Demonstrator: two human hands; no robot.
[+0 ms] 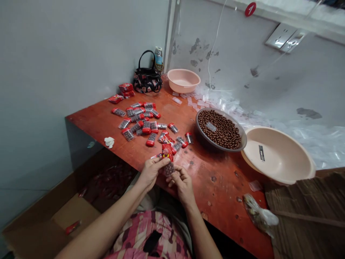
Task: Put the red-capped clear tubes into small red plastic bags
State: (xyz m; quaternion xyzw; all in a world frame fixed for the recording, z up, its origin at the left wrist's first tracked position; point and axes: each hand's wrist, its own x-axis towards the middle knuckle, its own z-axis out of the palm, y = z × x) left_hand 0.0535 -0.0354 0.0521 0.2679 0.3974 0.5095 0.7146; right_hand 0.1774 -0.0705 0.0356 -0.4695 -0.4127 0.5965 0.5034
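My left hand (151, 172) pinches a small clear box of chocolate balls (169, 169) near its top, where a red printed wrapper (167, 150) covers it. The fingers of my right hand (183, 182) are closed on the lower end of the same box. Just beyond my hands, flat red printed wrappers (165, 139) lie on the red table (199, 180). Many filled clear boxes with red caps (137, 112) are scattered behind and to the left. A grey basin of chocolate balls (219, 129) stands right of them, with a clear box (211, 126) on top.
A large beige basin (277, 154) is at the right, beside stacked cardboard (307, 216) and a knotted plastic bag (258, 212). At the back are a pink basin (183, 81), a handbag (147, 79) and piled clear plastic pieces (229, 102). An open carton (75, 212) sits below the left edge.
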